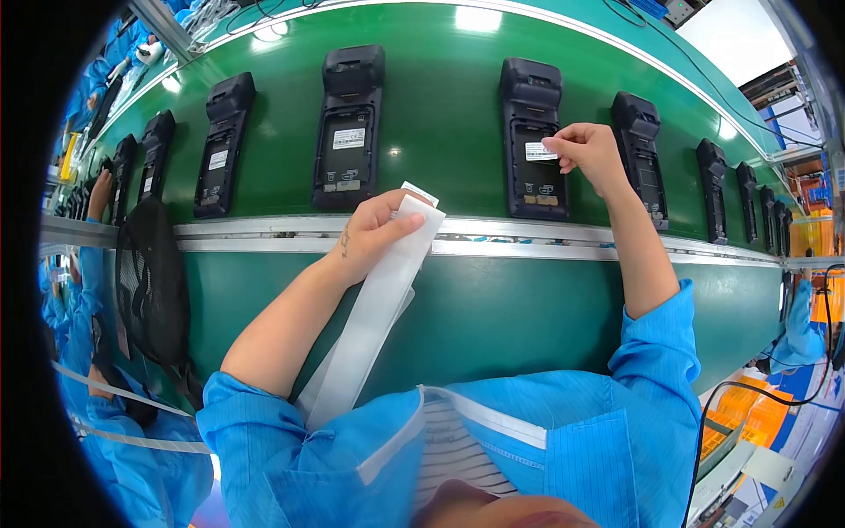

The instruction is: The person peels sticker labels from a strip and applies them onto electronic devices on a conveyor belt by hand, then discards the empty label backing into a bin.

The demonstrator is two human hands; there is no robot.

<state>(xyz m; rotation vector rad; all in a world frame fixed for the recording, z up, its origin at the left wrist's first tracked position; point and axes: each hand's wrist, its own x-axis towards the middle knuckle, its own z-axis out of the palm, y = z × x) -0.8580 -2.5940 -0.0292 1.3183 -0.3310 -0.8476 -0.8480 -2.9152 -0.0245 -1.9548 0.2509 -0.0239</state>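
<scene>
My left hand (380, 231) grips a long white strip of label backing (374, 304), which hangs down toward my lap and folds back on itself. At its top end a printed label shows beside my thumb. My right hand (588, 154) pinches the right edge of a small white label (539, 151) over the open battery bay of a black handheld terminal (533, 189). Whether the label is fully pressed against the bay, I cannot tell. Left of it lies another terminal (347, 167) with a white label (349, 138) in its bay.
More terminals stand in a row along the green belt (440, 114); one to the right (641, 154) shows no white label. A metal rail (493, 227) edges the belt. At the left, a co-worker wears a black mesh cap (154, 282). Orange bins (748, 414) sit at the right.
</scene>
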